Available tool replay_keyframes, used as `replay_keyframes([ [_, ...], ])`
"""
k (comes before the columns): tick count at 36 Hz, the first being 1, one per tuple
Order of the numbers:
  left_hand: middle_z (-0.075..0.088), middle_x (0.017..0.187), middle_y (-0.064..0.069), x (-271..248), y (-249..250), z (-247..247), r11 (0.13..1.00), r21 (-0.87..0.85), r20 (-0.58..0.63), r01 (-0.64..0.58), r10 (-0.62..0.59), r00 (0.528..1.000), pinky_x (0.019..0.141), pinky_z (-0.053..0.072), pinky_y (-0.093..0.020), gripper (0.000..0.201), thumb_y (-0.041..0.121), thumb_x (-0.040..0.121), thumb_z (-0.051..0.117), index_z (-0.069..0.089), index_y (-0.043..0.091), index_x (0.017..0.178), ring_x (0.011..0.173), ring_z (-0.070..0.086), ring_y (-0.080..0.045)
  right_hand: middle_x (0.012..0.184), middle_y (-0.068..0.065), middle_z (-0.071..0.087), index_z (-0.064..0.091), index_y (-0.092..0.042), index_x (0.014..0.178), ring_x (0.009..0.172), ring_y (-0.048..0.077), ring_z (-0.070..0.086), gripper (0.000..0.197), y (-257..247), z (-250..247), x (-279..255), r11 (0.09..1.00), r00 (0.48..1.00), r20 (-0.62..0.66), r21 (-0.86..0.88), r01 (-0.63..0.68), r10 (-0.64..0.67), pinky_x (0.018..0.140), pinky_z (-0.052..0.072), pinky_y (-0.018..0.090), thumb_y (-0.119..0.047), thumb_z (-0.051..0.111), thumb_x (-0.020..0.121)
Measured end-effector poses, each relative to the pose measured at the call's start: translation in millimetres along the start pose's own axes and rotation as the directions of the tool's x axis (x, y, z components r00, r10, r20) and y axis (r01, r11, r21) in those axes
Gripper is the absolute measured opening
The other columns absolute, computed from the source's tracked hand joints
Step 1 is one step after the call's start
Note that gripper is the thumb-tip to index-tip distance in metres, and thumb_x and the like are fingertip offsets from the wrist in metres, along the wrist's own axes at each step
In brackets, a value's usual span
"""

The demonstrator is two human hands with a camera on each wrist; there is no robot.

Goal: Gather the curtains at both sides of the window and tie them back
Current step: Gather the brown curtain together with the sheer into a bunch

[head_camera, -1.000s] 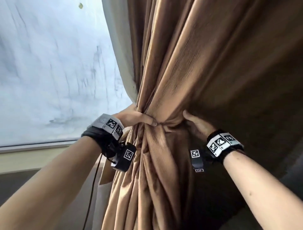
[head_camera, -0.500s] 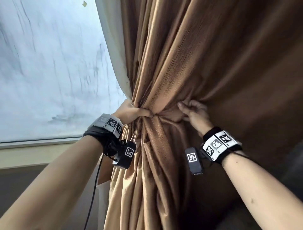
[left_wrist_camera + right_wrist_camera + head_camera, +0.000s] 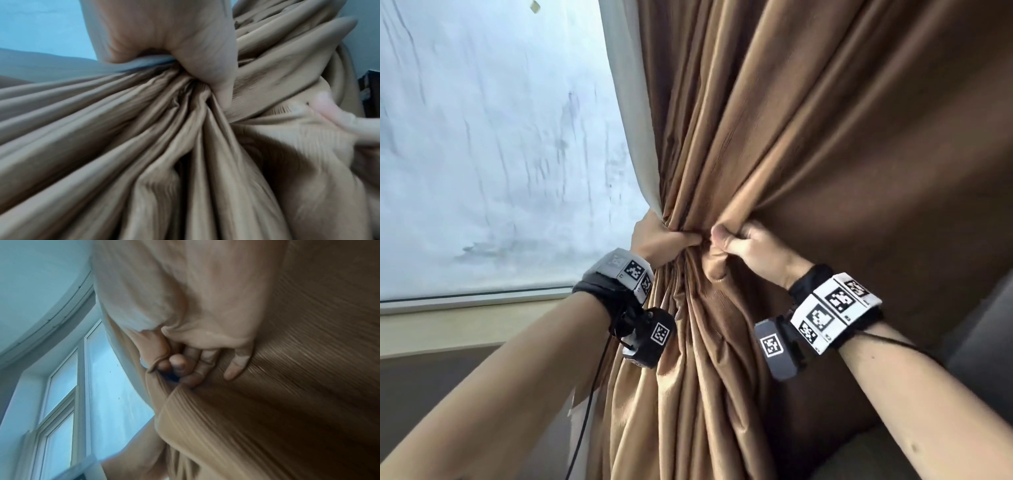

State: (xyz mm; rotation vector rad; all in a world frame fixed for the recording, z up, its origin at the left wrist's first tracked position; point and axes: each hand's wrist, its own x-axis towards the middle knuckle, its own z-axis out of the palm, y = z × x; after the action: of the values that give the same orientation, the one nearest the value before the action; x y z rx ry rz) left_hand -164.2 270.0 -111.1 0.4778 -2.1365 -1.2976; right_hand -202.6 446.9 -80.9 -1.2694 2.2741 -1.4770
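Observation:
A brown ribbed curtain [image 3: 808,144] hangs at the right of the window, pinched into a waist at mid height. My left hand [image 3: 664,236] grips the bunched folds from the window side, thumb across the front. My right hand [image 3: 743,240] grips a fold right beside it, fingers curled into the cloth. The left wrist view shows the left hand [image 3: 195,53] clamped on gathered pleats of the curtain [image 3: 123,146]. In the right wrist view, the right hand's fingers [image 3: 193,363] curl round an edge of the curtain [image 3: 287,402]. No tie-back shows.
A pale lining [image 3: 633,113] edges the curtain on the window side. The frosted window pane [image 3: 482,154] fills the left, with a sill [image 3: 465,298] and wall below. A dark grey surface [image 3: 983,342] lies at the lower right. A black cable [image 3: 589,404] hangs from my left wrist.
My right hand has moved left along the curtain and closed on a fold next to the left hand. The left hand has kept its grip on the gathered waist.

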Motion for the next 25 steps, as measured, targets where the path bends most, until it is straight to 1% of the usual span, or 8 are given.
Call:
replay_keyframes([
  [3,0.07,0.097,0.003,-5.9,5.1,-1.2,0.999,0.015,0.035,-0.034,0.033,0.999,0.081,0.05,-0.026,0.059,0.041,0.054,0.076,0.069,0.021,0.109,0.093,0.065,-0.015,0.076,0.002,0.067,0.06,-0.014,0.071,0.081,0.016,0.063,0.036,-7.5,13.0,4.1,0.96,0.998,-0.052,-0.279,0.024,-0.04,0.075,0.042,0.026,-0.036,0.052,0.097],
  [7,0.072,0.092,-0.004,-13.0,13.5,-11.9,0.987,-0.114,0.226,-0.11,0.134,0.965,0.081,0.057,-0.033,0.047,0.009,0.051,0.074,0.069,0.013,0.098,0.091,0.069,-0.017,0.109,0.015,0.07,0.067,-0.005,0.093,0.108,0.027,0.062,0.04,-11.0,24.1,7.1,0.894,0.99,-0.102,-0.445,0.04,-0.095,0.082,0.04,0.025,-0.042,0.053,0.096],
  [10,0.065,0.104,0.003,-16.9,16.8,-19.5,0.978,-0.139,0.307,-0.157,0.193,0.932,0.078,0.046,-0.004,0.068,-0.006,0.054,0.086,0.062,0.006,0.117,0.09,0.062,0.009,0.118,0.008,0.068,0.067,-0.009,0.108,0.115,0.021,0.059,0.045,-10.1,24.2,10.0,0.933,0.992,-0.105,-0.36,0.032,-0.074,0.093,0.041,0.023,-0.049,0.053,0.093],
  [12,0.059,0.12,0.011,-18.4,15.4,-16.7,0.979,-0.068,0.297,-0.193,0.205,0.933,0.087,0.037,0.003,0.088,0.018,0.057,0.094,0.051,0.012,0.133,0.104,0.053,0.018,0.108,0.0,0.072,0.07,-0.017,0.102,0.106,0.015,0.064,0.055,-7.5,20.4,13.5,0.969,0.997,-0.073,-0.246,-0.004,-0.014,0.098,0.046,0.029,-0.066,0.048,0.087],
  [15,0.061,0.123,0.009,-15.3,2.8,-0.7,0.996,-0.035,0.135,-0.084,0.088,0.987,0.097,0.049,-0.022,0.123,0.06,0.028,0.095,0.045,0.016,0.132,0.115,0.059,-0.004,0.104,-0.008,0.072,0.071,-0.023,0.097,0.101,0.007,0.065,0.07,-1.3,13.0,17.2,0.999,0.999,0.027,-0.039,-0.034,0.035,0.098,0.046,0.031,-0.082,0.041,0.076],
  [19,0.063,0.111,0.001,-23.6,7.4,13.5,0.992,0.13,-0.103,0.008,0.005,0.995,0.088,0.053,-0.035,0.106,0.053,0.045,0.091,0.04,0.01,0.128,0.099,0.063,-0.019,0.131,-0.015,0.059,0.06,-0.021,0.128,0.126,-0.001,0.047,0.067,8.5,7.9,16.9,0.987,0.996,0.06,0.145,-0.067,0.058,0.113,0.029,0.028,-0.07,0.049,0.084],
  [22,0.061,0.115,-0.011,-22.9,10.1,19.8,0.982,0.174,-0.169,0.069,-0.039,0.985,0.083,0.048,-0.033,0.089,0.038,0.059,0.087,0.037,0.004,0.125,0.104,0.061,-0.032,0.117,-0.001,0.068,0.068,-0.013,0.107,0.117,0.009,0.058,0.039,17.4,5.9,13.2,0.938,0.996,0.036,0.335,-0.088,0.08,0.107,0.04,0.031,-0.045,0.055,0.091],
  [25,0.061,0.118,-0.012,-18.0,11.0,19.4,0.983,0.158,-0.173,0.092,-0.064,0.983,0.081,0.044,-0.03,0.083,0.034,0.062,0.085,0.039,0.005,0.124,0.108,0.059,-0.033,0.092,0.007,0.07,0.067,-0.012,0.091,0.09,0.015,0.067,0.01,27.4,-4.2,8.3,0.855,0.961,-0.188,0.513,-0.078,0.201,0.085,0.053,0.027,-0.018,0.058,0.093],
])
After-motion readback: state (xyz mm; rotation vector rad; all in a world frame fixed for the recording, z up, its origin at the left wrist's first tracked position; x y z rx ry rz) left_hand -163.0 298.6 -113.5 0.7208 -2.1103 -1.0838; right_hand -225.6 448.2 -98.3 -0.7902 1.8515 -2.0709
